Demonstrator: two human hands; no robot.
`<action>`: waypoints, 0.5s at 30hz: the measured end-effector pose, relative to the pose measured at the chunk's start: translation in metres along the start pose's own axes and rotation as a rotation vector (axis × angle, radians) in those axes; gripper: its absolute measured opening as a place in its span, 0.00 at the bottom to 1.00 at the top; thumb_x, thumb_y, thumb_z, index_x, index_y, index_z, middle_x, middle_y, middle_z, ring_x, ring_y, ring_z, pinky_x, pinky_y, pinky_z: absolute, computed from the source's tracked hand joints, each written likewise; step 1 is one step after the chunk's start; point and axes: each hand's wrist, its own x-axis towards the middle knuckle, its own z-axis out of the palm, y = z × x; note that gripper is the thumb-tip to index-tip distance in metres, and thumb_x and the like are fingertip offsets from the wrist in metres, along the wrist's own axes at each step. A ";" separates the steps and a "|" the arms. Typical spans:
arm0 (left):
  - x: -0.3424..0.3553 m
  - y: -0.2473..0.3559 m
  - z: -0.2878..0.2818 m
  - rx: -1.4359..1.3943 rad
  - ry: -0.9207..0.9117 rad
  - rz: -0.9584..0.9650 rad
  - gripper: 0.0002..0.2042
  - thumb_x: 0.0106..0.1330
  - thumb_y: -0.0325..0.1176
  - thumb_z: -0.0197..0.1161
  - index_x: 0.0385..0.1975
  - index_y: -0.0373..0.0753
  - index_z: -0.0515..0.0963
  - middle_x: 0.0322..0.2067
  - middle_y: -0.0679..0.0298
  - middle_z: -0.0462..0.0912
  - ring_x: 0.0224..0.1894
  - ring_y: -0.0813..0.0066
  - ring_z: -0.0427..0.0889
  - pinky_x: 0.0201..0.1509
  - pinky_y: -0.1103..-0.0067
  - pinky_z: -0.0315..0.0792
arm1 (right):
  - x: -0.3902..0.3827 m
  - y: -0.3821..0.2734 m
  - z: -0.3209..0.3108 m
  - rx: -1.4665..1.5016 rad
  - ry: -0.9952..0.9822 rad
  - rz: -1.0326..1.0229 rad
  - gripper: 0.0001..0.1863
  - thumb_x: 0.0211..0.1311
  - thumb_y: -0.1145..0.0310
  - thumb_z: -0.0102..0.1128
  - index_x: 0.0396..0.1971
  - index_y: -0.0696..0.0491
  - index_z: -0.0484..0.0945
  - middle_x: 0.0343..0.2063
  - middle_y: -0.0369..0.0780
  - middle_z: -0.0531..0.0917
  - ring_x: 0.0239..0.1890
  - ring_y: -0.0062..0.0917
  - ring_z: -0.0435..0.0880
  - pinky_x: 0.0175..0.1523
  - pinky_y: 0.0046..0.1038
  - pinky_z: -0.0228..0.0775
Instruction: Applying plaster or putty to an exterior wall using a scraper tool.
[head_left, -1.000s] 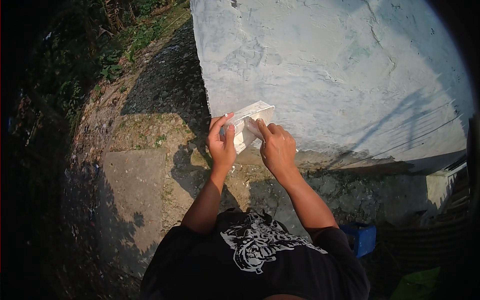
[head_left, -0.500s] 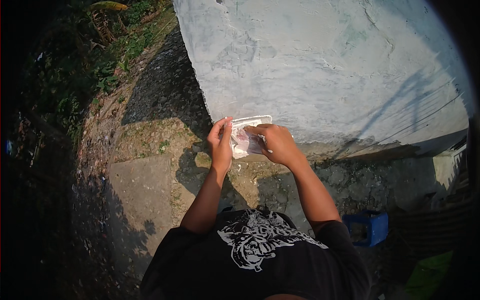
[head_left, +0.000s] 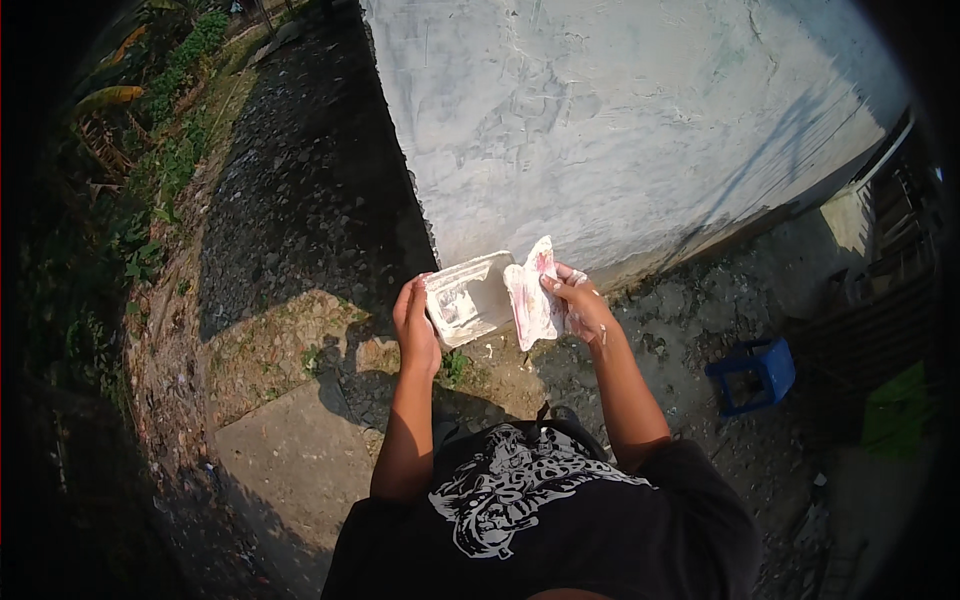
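Observation:
My left hand (head_left: 415,326) is closed on the left side of a white rectangular plastic tub (head_left: 487,299), which is tilted so that its inside shows. White paste is smeared on its walls and lies thicker at its left end. Just right of the tub, my right hand (head_left: 584,309) pinches a flat, floppy-looking piece coated in white paste (head_left: 533,298), with pinkish patches showing through. Its exact kind is hidden under the coating. White smears mark the fingers and wrist of that hand.
A rough whitish plastered wall (head_left: 600,120) stands ahead, its corner edge just beyond the tub. On the ground at the right is a blue plastic stool (head_left: 752,377). A concrete slab (head_left: 290,450) lies at the lower left, and plants (head_left: 150,200) grow farther left.
My right hand has come out of the tub and moved right, bringing the paste-coated piece with it. The tub's inside now shows more. The whole view has shifted.

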 end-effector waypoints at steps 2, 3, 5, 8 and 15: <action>0.009 0.004 -0.027 0.029 -0.030 -0.075 0.15 0.78 0.37 0.50 0.50 0.31 0.74 0.45 0.60 0.80 0.49 0.75 0.79 0.54 0.77 0.72 | 0.001 0.036 0.006 0.286 -0.004 0.036 0.19 0.67 0.74 0.58 0.57 0.60 0.73 0.46 0.41 0.84 0.44 0.24 0.85 0.50 0.28 0.79; 0.014 0.004 -0.039 0.039 -0.025 -0.099 0.15 0.78 0.37 0.49 0.51 0.31 0.73 0.46 0.60 0.80 0.50 0.74 0.79 0.56 0.77 0.72 | 0.004 0.056 0.003 0.323 0.015 0.073 0.21 0.68 0.73 0.57 0.59 0.60 0.71 0.49 0.42 0.83 0.48 0.26 0.85 0.53 0.30 0.79; 0.021 0.000 -0.068 0.080 -0.043 -0.140 0.16 0.79 0.38 0.47 0.54 0.31 0.71 0.50 0.58 0.79 0.53 0.72 0.79 0.58 0.75 0.72 | 0.000 0.089 0.009 0.404 0.068 0.086 0.22 0.68 0.73 0.58 0.60 0.60 0.70 0.50 0.42 0.83 0.49 0.26 0.84 0.54 0.31 0.78; 0.026 -0.013 -0.092 0.166 -0.053 -0.264 0.17 0.79 0.38 0.47 0.56 0.31 0.70 0.51 0.57 0.79 0.53 0.71 0.78 0.58 0.75 0.72 | -0.018 0.124 0.018 0.526 0.146 0.065 0.21 0.68 0.72 0.58 0.59 0.59 0.72 0.49 0.42 0.83 0.49 0.28 0.84 0.57 0.32 0.77; 0.036 -0.033 -0.126 0.483 -0.228 -0.506 0.18 0.78 0.38 0.49 0.61 0.34 0.66 0.55 0.59 0.77 0.55 0.71 0.78 0.54 0.68 0.77 | -0.068 0.174 0.019 0.625 0.486 0.126 0.14 0.67 0.72 0.58 0.51 0.59 0.76 0.43 0.40 0.85 0.45 0.27 0.85 0.52 0.33 0.79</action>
